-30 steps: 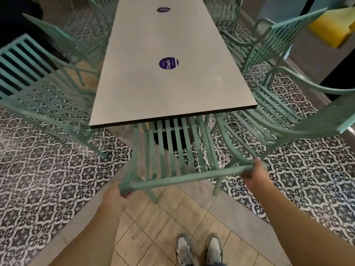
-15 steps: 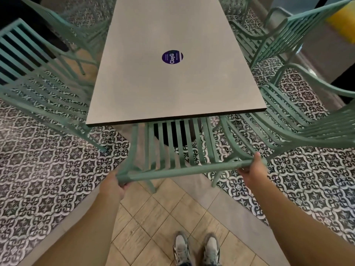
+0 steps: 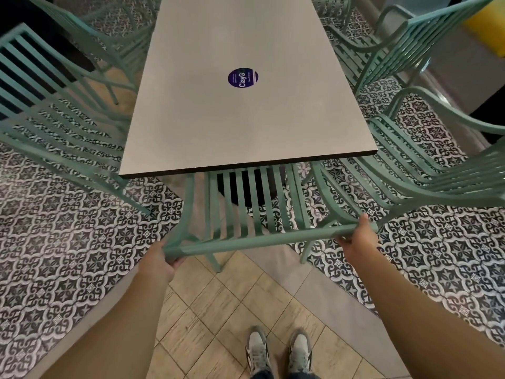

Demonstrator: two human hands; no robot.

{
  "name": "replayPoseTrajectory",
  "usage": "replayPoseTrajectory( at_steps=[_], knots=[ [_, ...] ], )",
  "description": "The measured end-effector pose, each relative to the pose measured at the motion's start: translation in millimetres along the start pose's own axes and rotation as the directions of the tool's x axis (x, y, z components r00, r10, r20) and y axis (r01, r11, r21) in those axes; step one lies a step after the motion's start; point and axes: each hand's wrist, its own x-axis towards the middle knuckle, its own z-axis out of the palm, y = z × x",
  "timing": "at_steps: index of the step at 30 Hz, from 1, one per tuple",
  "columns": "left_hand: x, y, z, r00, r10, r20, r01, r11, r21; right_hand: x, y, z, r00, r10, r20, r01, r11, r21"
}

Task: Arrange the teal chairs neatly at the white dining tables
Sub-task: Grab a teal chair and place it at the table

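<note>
Teal chair [image 3: 246, 209] of painted slats stands at the near short edge of the white surface [image 3: 246, 119], its seat tucked under that edge and its slatted back rising toward the camera. Both hands grip the straight top rail of the backrest: the left hand [image 3: 159, 262] curls round the rail's left end, and the right hand [image 3: 356, 237] wraps the right end, thumb up on the far side of the rail.

The surface is a long, flat rectangle, matt pale grey-white with a thin dark edge band. A round dark-purple sticker [image 3: 242, 77] lies on it along its centre line, reading "ClayG" in white; the smaller print is too fine to read.

More teal slatted armchairs line the long edges: one [image 3: 52, 119] at the left edge and another [image 3: 426, 165] at the right edge close to the near corner, with further ones behind each. Their arms are curved tubes.

The floor has ornate black-and-white patterned tiles [image 3: 82, 242] to either side and plain beige square tiles [image 3: 218, 310] laid diagonally under the person's grey sneakers [image 3: 278, 351].
</note>
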Motion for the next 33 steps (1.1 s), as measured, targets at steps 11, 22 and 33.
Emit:
replayPoseTrajectory(
  at_steps=[11, 22, 33],
  knots=[
    [1.0, 5.9, -4.5, 1.0, 0.014, 0.018, -0.014, 0.999, 0.045, 2.5, 9.2, -0.3, 1.0, -0.005, -0.014, 0.005, 1.0, 0.007],
    [-1.3, -5.0, -3.7, 0.998, 0.064, 0.003, -0.064, 0.998, -0.018, 6.5, -0.6, -11.2, 1.0, 0.0, -0.008, 0.0, 1.0, 0.018],
    [-15.7, -7.2, -1.2, 0.998, 0.04, 0.043, -0.041, 0.999, 0.021, 2.9, -3.4, -16.0, 0.998, -0.001, 0.06, 0.003, 1.0, -0.025]
  ],
)
